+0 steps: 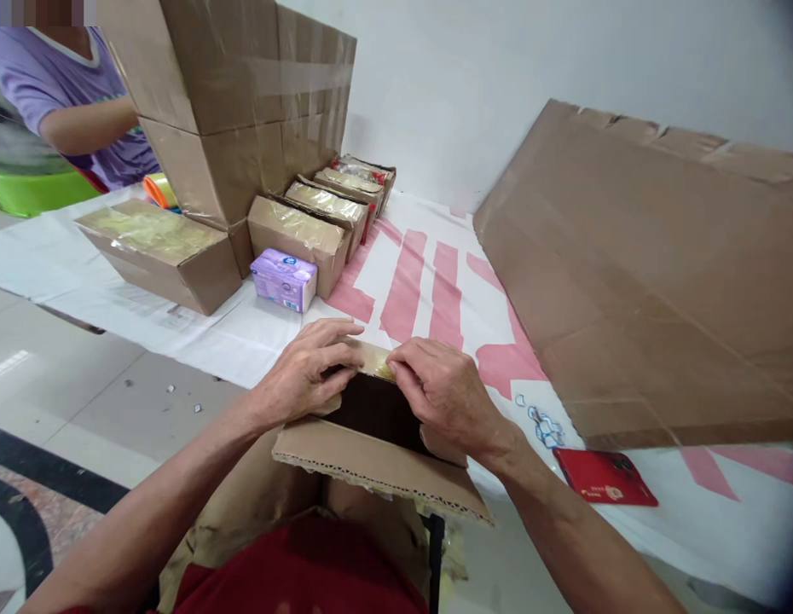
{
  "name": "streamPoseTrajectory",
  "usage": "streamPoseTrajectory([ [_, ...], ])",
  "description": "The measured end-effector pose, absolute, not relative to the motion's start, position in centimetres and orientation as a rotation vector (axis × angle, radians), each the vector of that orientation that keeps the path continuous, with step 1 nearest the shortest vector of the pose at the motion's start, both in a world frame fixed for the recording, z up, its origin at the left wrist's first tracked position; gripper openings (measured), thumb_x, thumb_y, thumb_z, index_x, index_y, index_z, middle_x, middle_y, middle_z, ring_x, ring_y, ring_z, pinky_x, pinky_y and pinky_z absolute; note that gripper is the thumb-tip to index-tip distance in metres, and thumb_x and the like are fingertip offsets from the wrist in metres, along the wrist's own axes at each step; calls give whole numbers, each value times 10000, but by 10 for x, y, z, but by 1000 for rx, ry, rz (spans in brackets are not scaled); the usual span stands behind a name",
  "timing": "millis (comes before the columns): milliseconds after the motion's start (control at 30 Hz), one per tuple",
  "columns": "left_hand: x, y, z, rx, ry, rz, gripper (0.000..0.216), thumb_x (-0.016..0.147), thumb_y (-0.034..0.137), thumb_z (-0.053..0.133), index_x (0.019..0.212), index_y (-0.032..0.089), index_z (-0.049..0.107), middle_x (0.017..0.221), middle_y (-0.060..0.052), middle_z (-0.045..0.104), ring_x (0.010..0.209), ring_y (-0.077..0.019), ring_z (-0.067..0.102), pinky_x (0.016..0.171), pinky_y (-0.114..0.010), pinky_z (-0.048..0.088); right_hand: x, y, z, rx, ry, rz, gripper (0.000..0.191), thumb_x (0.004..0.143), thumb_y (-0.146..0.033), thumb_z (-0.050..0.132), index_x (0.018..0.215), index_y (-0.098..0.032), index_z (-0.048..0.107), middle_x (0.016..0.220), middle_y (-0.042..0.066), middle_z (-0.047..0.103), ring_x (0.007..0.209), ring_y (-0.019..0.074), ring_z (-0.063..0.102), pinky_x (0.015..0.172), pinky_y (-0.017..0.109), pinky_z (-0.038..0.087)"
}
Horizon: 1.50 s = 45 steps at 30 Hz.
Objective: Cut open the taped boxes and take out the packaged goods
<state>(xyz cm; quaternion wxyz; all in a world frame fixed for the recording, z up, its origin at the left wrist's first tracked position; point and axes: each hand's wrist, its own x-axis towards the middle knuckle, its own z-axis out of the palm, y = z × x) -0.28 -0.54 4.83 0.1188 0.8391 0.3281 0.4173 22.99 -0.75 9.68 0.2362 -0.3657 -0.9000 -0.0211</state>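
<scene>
A small cardboard box (384,465) stands in front of me at the table's edge, its top open and its inside dark. The near flap is folded outward toward me and has a ragged edge. My left hand (316,367) grips the box's far left corner with bent fingers. My right hand (444,396) is closed at the far flap, thumb and forefinger pinched together at its edge. Between the two hands a strip of yellowish clear tape (374,360) shows on that flap. Whatever lies inside the box is hidden in shadow.
Taped boxes (243,85) are stacked at the left, with smaller boxes (298,230) lined up beside them. A purple tissue pack (285,280) sits near. A large cardboard sheet (652,281) leans at the right above a red phone (604,477). Another person's arm (89,124) shows behind the stack.
</scene>
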Motion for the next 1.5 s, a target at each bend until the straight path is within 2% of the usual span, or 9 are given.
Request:
streamPoseTrajectory([
  [433,-6,-7,48,2479,917,1256,135,949,129,617,968,190,736,1284,-140,705,1241,-264,660,1026,-458,559,228,-13,89,-1279,-1966,441,195,970,-238,515,787,-210,578,712,-8,627,646,134,552,633,266,411],
  [667,-4,-5,47,2497,877,1297,143,966,136,600,924,179,730,1230,-149,714,1223,-267,670,987,-437,583,226,-7,72,-1307,-1600,815,213,928,-365,578,774,-219,575,598,-57,522,515,105,469,507,243,400],
  [767,-6,-4,46,2496,857,1313,155,967,132,597,894,179,726,1194,-141,723,1219,-271,672,976,-435,587,234,2,69,-1268,-1377,918,226,889,-409,624,776,-218,580,601,-63,539,480,90,479,467,225,417],
  [900,-13,-4,43,2442,864,1335,138,959,133,615,893,190,722,1119,-113,745,1195,-256,684,975,-421,584,255,12,77,-1120,-1061,893,259,826,-456,698,803,-229,574,650,-49,616,513,103,568,440,212,461],
  [1067,-11,0,43,2386,828,1343,136,949,133,610,939,202,727,1027,-82,765,1136,-235,710,960,-400,583,265,3,85,-1059,-1243,908,185,882,-390,723,850,-216,672,660,-37,674,575,112,641,570,239,550],
  [1200,-5,6,47,2364,948,1228,187,934,169,599,1072,188,724,1071,-90,773,1097,-233,724,937,-379,584,284,-18,83,-1072,-1279,768,149,904,-355,736,978,-227,739,687,-41,687,608,107,636,632,241,551],
  [1300,-4,11,55,2344,993,1149,217,925,214,581,1073,182,737,1076,-83,777,1068,-233,731,942,-382,583,317,-51,80,-1168,-1253,659,205,903,-366,737,1067,-242,739,724,-36,705,620,120,645,631,250,556],
  [1400,-7,18,62,2306,989,1081,179,906,277,605,955,190,754,1015,-43,777,1037,-232,731,964,-414,579,353,-105,74,-1378,-1329,625,146,902,-364,717,954,-232,751,721,-19,698,641,135,648,637,255,548],
  [1500,-10,28,62,2181,1007,1127,198,882,391,676,948,229,769,1033,30,775,1023,-214,721,1061,-465,535,382,-163,53,-1647,-1436,740,181,923,-367,646,937,-225,757,745,-2,699,679,154,645,663,270,541],
])
